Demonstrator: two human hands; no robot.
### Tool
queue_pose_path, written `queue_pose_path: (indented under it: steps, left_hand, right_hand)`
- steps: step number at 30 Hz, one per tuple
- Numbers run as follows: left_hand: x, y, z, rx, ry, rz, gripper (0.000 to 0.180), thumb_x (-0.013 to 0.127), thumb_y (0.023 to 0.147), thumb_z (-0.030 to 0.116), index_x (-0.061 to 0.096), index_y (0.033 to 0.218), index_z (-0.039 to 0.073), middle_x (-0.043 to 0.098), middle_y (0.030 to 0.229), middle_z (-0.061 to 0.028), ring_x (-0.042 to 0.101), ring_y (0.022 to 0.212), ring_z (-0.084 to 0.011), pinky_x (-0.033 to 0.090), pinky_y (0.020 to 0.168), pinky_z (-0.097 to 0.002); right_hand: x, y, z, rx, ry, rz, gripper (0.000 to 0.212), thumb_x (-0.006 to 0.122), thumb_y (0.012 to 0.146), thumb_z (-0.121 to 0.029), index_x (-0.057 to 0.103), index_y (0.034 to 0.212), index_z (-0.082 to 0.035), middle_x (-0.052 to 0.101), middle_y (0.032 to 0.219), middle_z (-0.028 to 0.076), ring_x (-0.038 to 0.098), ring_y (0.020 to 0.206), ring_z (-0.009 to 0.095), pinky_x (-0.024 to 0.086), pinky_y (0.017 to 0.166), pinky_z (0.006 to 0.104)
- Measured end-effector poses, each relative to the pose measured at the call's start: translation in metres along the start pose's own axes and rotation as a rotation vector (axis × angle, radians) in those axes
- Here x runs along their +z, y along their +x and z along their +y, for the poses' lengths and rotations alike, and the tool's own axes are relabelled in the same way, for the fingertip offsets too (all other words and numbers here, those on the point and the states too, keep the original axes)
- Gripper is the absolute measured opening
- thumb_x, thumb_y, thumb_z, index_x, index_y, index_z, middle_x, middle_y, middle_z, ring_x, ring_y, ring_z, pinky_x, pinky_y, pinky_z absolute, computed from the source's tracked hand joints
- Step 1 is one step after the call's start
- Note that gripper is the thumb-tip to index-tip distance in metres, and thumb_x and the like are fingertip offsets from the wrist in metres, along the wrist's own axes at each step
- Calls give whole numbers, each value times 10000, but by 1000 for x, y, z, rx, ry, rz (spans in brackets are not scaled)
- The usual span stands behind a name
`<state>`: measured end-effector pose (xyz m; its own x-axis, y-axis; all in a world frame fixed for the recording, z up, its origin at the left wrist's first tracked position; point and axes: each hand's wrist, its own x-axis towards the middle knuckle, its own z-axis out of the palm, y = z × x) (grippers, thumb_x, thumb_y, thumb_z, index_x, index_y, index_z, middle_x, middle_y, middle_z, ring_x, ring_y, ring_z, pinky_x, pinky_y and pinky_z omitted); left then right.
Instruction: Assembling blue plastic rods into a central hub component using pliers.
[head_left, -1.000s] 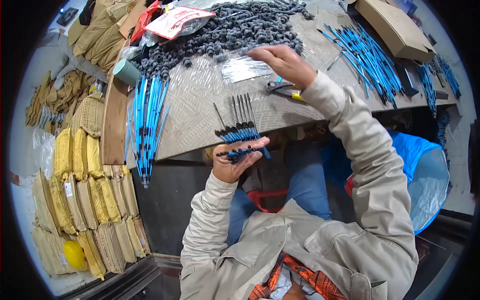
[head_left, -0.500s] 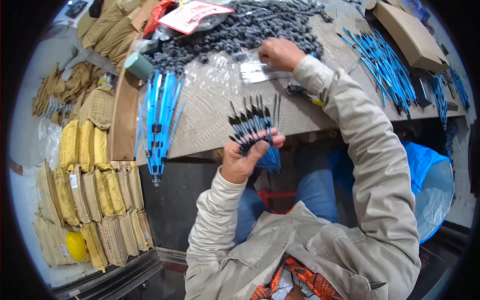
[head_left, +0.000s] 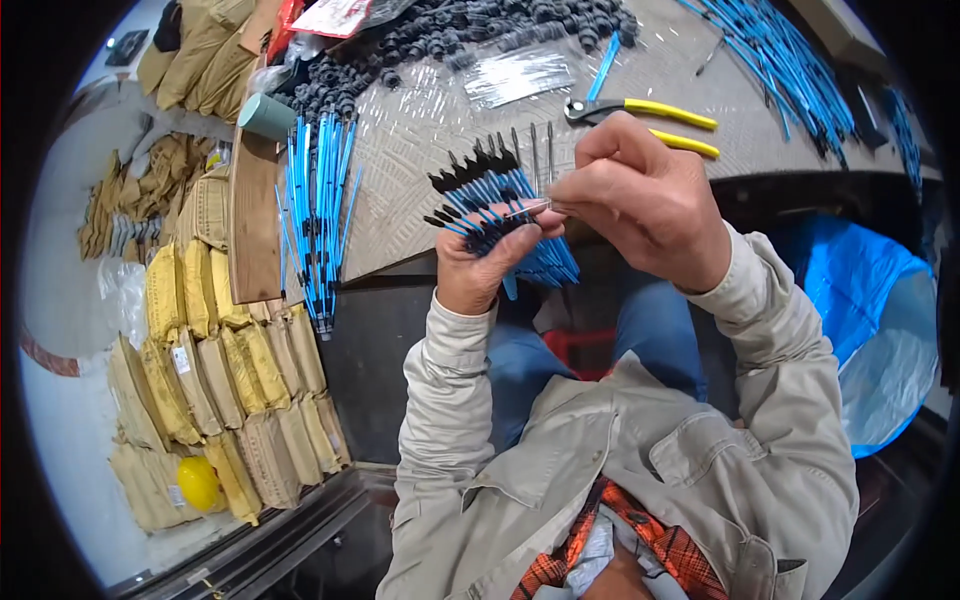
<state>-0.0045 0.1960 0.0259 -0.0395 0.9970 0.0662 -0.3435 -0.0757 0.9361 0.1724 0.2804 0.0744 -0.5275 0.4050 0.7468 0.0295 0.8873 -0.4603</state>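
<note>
My left hand (head_left: 475,268) is closed around a fanned bundle of thin blue rods (head_left: 545,262) with black fittings, over the table's front edge. Three bare dark metallic tips stick up at the bundle's right side. Close beside it, my right hand (head_left: 655,200) pinches a thin pale strip (head_left: 527,209), which reaches across the rods at my left fingertips. Whether the strip passes round the bundle is hidden. Behind the hands lies a flat pile of clear strips (head_left: 518,78). Cutting pliers (head_left: 668,108) with yellow handles lie just beyond my right hand.
Grey plastic fittings (head_left: 430,45) are heaped at the back of the table (head_left: 400,215). Blue rod bundles lie at left (head_left: 318,215) and right (head_left: 780,70). A green cylinder (head_left: 268,117) stands by a wooden board (head_left: 258,215). Wrapped packages (head_left: 215,370) fill the left; a blue bag (head_left: 850,290) hangs right.
My right hand has come back from the clear strips to the bundle, now with a thin strip in its fingers. The pliers have come into full view. The head view has shifted.
</note>
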Motion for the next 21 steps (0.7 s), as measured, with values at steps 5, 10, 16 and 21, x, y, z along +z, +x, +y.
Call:
queue_pose_path:
  steps: [5,10,16,21]
  left_hand:
    - [-3,4,-6,107,26,-75,227,590,801,-21,594,1023,-72,651,910,-178,643,830,-271,520,780,-320]
    - [-2,0,-4,101,79,-81,218,588,796,-28,594,1008,-78,649,910,-184,641,840,-294,516,788,-335]
    - [1,-3,-1,151,77,-55,223,603,787,-19,600,1004,-70,648,910,-183,642,836,-292,516,783,-333]
    - [7,-2,4,170,56,-28,223,612,785,-10,606,1001,-62,649,905,-183,644,823,-285,516,776,-327]
  right_hand:
    - [5,-9,2,-5,-101,61,232,622,705,46,687,883,-89,469,760,27,389,514,91,295,407,185]
    - [9,-14,0,28,-21,141,306,630,682,35,695,938,-119,453,741,25,352,506,92,272,408,201]
    - [8,-7,-5,22,-95,92,291,639,676,25,697,918,-123,444,729,18,340,499,88,270,404,196]
    - [6,-4,-6,-5,-166,63,283,649,675,15,697,915,-125,443,718,17,330,493,85,265,397,193]
